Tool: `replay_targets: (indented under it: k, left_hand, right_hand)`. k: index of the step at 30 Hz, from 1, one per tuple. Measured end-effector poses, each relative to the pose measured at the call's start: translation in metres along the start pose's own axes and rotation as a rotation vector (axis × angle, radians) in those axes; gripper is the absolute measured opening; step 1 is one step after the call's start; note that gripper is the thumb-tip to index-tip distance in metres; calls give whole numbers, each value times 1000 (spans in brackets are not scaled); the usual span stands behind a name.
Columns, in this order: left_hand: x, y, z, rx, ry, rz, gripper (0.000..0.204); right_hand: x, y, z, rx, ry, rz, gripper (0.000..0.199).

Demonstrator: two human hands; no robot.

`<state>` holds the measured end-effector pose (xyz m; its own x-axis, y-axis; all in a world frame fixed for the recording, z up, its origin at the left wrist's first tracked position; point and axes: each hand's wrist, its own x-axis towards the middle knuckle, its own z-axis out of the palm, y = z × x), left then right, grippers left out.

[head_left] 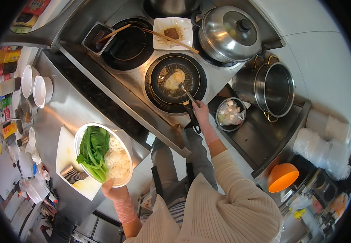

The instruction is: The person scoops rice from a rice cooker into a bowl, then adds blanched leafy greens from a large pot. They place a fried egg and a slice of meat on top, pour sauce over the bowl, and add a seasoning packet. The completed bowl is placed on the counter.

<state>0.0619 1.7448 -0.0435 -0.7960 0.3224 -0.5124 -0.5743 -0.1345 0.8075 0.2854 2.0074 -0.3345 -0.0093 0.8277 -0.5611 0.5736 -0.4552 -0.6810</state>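
Observation:
A white bowl (129, 152) of cooked rice (118, 158) and leafy greens (94, 150) is tilted in my gloved left hand (114, 193), whose fingers grip its near rim. My gloved right hand (201, 115) is closed around the handle of a slim spatula (190, 96). The spatula's tip meets a fried egg (174, 81) in the black frying pan (191, 69); its head is mostly hidden there. Browned bits (163, 76) lie beside the egg. The pan's black handle (193, 120) points toward me, just below my right hand.
Behind the pan are a square plate (181, 44) with a brown piece and chopsticks, and a lidded steel pot (228, 36). An empty black pan (129, 46) sits to its left. At right stand a deep pot (278, 89) and a bowl of pale pieces (230, 114). A cutting board (68, 146) lies left.

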Motion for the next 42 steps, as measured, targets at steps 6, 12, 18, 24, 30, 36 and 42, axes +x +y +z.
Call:
replay_targets:
  k: [6,12,18,24,30,36,42]
  left_hand:
    - [7,5,-7,-56,-76,-36,74]
    - [11,10,-14,-60,-84,-62,76]
    - [12,18,-17,-66,-136,-71,75]
    - [12,28,-14,-93,-165,-74,73]
    - [8,39,-14,-64,-95,-96,71]
    - [9,40,-15,-42,-65,-84,77]
    - [10,34,-19,-51,-118,-53,74]
  right_hand:
    - [8,18,12,26,68,-37,30]
    - [7,19,6,206,28,64,24]
    - [-5,-10,-28,226,18,7,24]
    - [-9,-67,-22,-100,-4,-140,29]
    - [-7,-96,-2,-382,126,-223,37]
    - [-2,-92,12,-526,96,-450,39]
    - [24,-100,43,-797,121,-721,29]
